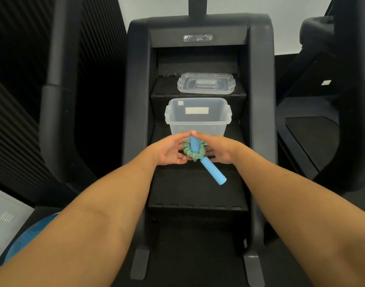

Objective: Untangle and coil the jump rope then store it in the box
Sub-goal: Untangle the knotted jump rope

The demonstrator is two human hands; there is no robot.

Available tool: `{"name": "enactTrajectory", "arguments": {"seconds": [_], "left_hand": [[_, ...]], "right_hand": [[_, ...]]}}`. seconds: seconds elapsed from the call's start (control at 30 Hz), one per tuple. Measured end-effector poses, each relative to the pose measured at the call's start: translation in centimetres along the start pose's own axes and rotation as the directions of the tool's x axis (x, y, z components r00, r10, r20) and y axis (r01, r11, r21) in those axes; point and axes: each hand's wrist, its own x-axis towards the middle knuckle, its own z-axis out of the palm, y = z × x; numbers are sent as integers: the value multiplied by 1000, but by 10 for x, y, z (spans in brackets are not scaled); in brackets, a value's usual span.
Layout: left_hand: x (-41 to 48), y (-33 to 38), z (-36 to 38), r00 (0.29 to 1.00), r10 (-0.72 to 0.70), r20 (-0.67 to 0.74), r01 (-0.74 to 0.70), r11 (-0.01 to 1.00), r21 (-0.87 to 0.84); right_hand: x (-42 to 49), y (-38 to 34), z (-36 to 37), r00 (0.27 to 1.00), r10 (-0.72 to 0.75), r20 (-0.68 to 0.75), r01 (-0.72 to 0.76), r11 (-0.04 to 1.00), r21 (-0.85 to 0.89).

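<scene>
The clear box (198, 126) is standing open upward. Its lid (206, 83) is lying behind, and black side walls (138, 100) are flanking it closely.

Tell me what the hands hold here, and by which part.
The jump rope, held by its coiled bundle: the left hand and right hand clasp it from either side. One blue handle juts out ungripped.

Lid (206, 83) behind box (198, 121); jump rope (189, 152) before box, between left hand (171, 150) and right hand (218, 149).
</scene>
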Motion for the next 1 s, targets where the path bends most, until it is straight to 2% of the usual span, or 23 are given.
{"name": "enactTrajectory", "arguments": {"seconds": [0.1, 0.27, 0.37, 0.57, 0.8, 0.93, 1.0], "left_hand": [[-5, 5, 0, 999, -11, 38, 9, 998, 56], [0, 1, 2, 997, 8, 71, -17, 992, 127], [7, -2, 5, 999, 28, 30, -32, 990, 140], [13, 8, 13, 995, 88, -41, -73, 957, 281], [25, 17, 34, 957, 234, -172, -139, 889, 436], [25, 24, 45, 906, 367, -209, -186, 791, 583], [26, 26, 45, 892, 405, -201, -214, 770, 601]], "right_hand": [[-3, 3, -4, 996, 61, 72, -60, 998, -13], [-1, 7, -8, 999, 19, -35, -18, 1000, 7], [2, 6, -11, 997, 15, -80, -19, 999, -45], [8, 0, -8, 979, -71, -189, 31, 977, -209], [14, -12, 5, 910, -205, -360, 53, 920, -388], [10, -11, -3, 928, -223, -298, 138, 950, -280], [6, -9, -7, 930, -242, -278, 180, 956, -230]]}}
